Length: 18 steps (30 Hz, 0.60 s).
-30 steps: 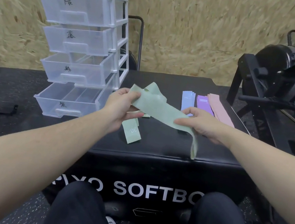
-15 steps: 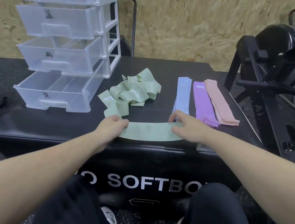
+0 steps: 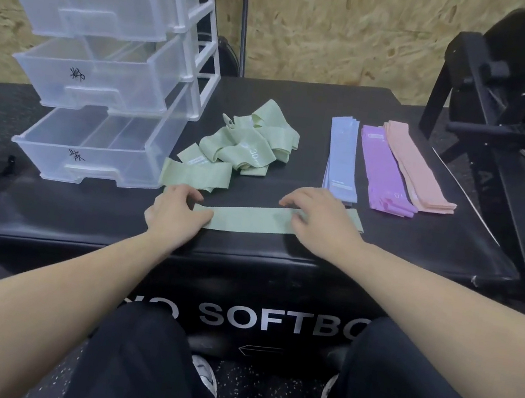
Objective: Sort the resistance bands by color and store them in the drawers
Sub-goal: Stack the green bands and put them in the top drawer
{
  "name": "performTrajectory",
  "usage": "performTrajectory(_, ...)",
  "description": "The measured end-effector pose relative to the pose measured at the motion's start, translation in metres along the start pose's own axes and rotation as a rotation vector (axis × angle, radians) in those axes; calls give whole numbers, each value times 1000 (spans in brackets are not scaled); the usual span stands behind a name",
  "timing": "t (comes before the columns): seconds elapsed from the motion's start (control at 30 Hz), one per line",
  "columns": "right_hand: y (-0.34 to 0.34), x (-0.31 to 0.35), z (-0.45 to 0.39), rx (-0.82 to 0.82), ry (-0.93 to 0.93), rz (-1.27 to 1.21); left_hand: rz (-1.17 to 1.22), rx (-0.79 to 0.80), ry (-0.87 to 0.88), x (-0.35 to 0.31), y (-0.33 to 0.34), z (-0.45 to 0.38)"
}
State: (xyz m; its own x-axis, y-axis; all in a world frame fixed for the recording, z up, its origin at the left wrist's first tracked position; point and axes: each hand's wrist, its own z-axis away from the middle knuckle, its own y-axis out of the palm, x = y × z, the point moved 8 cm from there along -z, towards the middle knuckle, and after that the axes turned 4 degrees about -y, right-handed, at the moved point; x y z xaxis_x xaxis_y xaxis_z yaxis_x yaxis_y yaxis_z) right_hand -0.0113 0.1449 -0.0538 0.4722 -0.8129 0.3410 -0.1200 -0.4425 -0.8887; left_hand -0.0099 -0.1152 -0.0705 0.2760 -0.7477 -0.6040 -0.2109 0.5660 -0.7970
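Green band [image 3: 250, 219] is pressed flat on the desk [image 3: 384, 254] by left hand [image 3: 179, 211] and right hand [image 3: 315, 219], grip relaxed. Ends should be squared before stacking.

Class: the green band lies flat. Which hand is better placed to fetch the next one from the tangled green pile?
Left, probably. The left hand rests nearest the tangled green pile; the right hand lies farther right, beside the blue bands.

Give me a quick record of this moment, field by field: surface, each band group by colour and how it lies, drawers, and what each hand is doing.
surface: black soft box
flat green band: laid out along the near edge
left hand: presses its left end
right hand: presses its right part
green pile: tangled, unsorted
blue stack: flat
purple stack: flat
pink stack: flat
drawer unit: clear drawers pulled open, no bands visible inside
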Motion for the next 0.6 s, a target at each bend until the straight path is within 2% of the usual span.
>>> performTrajectory(0.1,16,5,6,84,-24,12,37,-86,76,3,-5,-1)
performTrajectory(0.23,15,6,5,-22,-6,-29,69,-271,99,6,-28,-2)
performTrajectory(0.4,12,10,5,-146,-12,-39,88,-128,87,5,-22,-15)
performTrajectory(0.5,14,7,7,-170,15,-47,141,-43,-18,8,-13,-18)
performTrajectory(0.6,13,8,8,-188,21,-46,-10,-40,-126,8,-9,-18)
